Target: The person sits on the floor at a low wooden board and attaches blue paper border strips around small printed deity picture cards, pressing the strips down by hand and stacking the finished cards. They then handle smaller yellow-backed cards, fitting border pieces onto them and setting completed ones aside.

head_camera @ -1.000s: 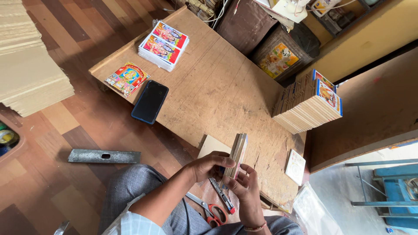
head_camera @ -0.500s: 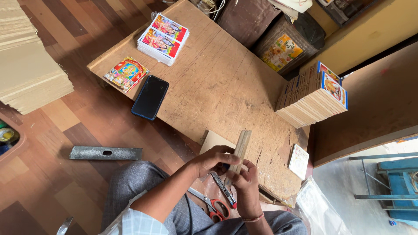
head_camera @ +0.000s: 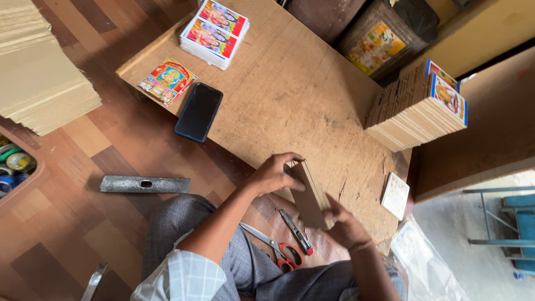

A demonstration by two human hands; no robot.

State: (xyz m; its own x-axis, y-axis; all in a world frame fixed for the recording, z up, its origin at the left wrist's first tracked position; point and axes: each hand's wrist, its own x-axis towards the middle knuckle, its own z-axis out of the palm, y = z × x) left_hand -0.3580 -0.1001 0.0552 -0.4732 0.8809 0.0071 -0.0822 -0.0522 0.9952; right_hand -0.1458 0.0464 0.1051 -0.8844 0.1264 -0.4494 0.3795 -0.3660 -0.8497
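Stack of boards (head_camera: 310, 195) sits between my hands at the near edge of the low wooden table (head_camera: 290, 95), standing on edge, long side running from 11 o'clock to 5 o'clock. My left hand (head_camera: 274, 174) clasps its far end with fingers wrapped over the top; my right hand (head_camera: 344, 227) cups the near end, pressing it from 5 o'clock. Both hands are closed on the same stack.

Room: the tabletop beyond the stack, toward 12 o'clock, is bare wood up to the picture cards. At 3 o'clock a small white card (head_camera: 396, 195) lies near the table's right edge, close to the stack. At 6 o'clock, just beside my right hand, a utility knife (head_camera: 295, 230) and red-handled scissors (head_camera: 273, 246) lie on the brown sheet over my lap.

Versus half a second ago: the stack was tipped up nearly vertical, now it is lower and flatter against the table edge, and my hands have spread to its two ends.

Further out: phone (head_camera: 199, 111) at 10 o'clock, hanging over the table's left edge; loose picture card (head_camera: 167, 81) beside it; pile of printed cards (head_camera: 214, 32) at 11 o'clock; tall pile of boards (head_camera: 418, 108) at 2 o'clock; metal bar (head_camera: 145, 184) on the floor at 9 o'clock.
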